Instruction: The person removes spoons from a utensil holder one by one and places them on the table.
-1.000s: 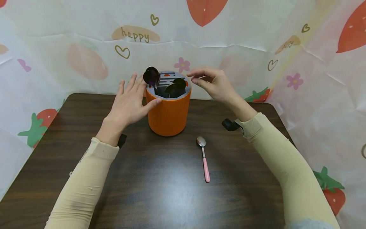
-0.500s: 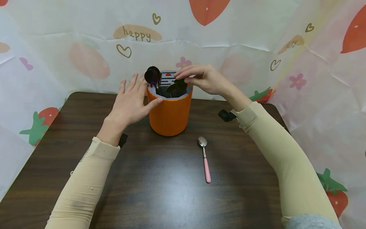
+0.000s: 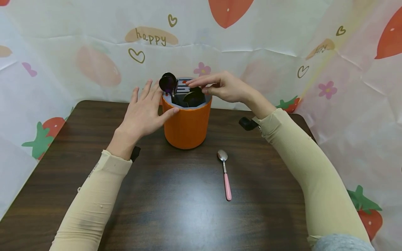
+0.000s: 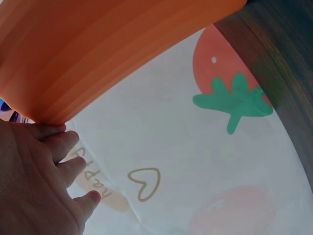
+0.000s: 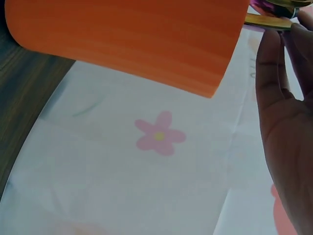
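Observation:
An orange cylindrical utensil holder (image 3: 185, 129) with a slotted grey top stands at the back of the table. Dark, shiny round-headed spoons (image 3: 168, 83) stick up from its left side. More dark spoon heads (image 3: 194, 99) show at its front right. My left hand (image 3: 142, 115) rests against the holder's left side, fingers spread and thumb across the front by the rim. Above the right rim, my right hand (image 3: 224, 87) pinches the edge of a dark spoon head (image 5: 266, 21) between thumb and fingers. The fingers partly cover that head in the head view.
A teaspoon with a pink handle (image 3: 227, 186) lies on the dark wooden table (image 3: 150, 209), in front of the holder and to its right. A printed cloth backdrop (image 3: 251, 42) hangs close behind the table and along its sides.
My right hand has moved left from beside the holder's right rim to over its top, and its fingers have come onto a dark spoon head. My left hand has stayed in place.

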`<action>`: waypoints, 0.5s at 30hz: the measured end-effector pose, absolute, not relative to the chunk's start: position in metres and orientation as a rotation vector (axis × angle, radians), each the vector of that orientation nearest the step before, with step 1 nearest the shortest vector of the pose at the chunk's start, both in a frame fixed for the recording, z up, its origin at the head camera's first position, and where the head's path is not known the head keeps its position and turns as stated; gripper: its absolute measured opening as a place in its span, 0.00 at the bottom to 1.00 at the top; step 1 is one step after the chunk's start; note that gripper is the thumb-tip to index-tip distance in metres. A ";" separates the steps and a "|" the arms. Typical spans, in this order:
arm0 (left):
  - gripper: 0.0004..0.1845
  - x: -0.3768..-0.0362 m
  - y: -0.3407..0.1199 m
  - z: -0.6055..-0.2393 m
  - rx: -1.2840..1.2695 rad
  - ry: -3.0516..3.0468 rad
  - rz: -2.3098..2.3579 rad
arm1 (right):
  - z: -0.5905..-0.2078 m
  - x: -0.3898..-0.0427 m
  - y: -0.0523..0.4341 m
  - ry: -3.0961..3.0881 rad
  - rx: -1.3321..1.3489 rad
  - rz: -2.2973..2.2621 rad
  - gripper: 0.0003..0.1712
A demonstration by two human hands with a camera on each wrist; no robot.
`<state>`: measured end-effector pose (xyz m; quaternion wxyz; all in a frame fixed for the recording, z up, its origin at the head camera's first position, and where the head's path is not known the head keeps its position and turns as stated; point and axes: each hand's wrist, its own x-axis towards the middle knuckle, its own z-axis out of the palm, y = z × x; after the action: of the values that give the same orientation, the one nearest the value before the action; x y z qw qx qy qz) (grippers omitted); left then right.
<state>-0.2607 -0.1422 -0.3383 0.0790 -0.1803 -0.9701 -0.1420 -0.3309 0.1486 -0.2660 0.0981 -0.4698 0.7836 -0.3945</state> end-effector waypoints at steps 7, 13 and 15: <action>0.53 -0.260 -0.142 -0.339 -0.545 -2.895 -0.440 | -0.262 -0.332 0.146 2.311 -1.360 -1.099 0.22; 0.53 -0.261 -0.142 -0.339 -0.543 -2.903 -0.419 | -0.261 -0.333 0.144 2.270 -1.296 -1.058 0.24; 0.53 -0.261 -0.142 -0.339 -0.543 -2.903 -0.418 | -0.262 -0.333 0.144 2.251 -1.283 -1.038 0.25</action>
<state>-0.2613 -0.1424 -0.3388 0.0792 -0.1815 -0.9702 -0.1398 -0.3333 0.1437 -0.2620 0.1744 -0.4527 0.7941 -0.3662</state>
